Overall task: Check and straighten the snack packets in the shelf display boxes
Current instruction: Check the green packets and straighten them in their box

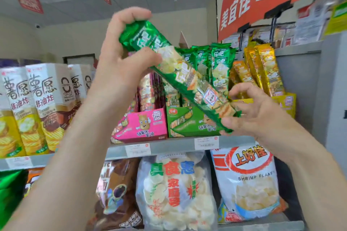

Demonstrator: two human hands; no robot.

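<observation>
The left hand (122, 52) grips the upper end of a long green foil snack packet (187, 77), fingers curled over it; the right hand (253, 112) pinches its lower end between thumb and fingers. The packet slants in the air before the green cardboard display box (189, 125), where upright green packets (219, 63) stand, between a pink cardboard box (144, 124) and a yellow cardboard box (285, 103) on the grey metal shelf (169, 148)

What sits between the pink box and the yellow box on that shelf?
The green display box, green packets standing in it, behind the held packet, in the head view.
</observation>
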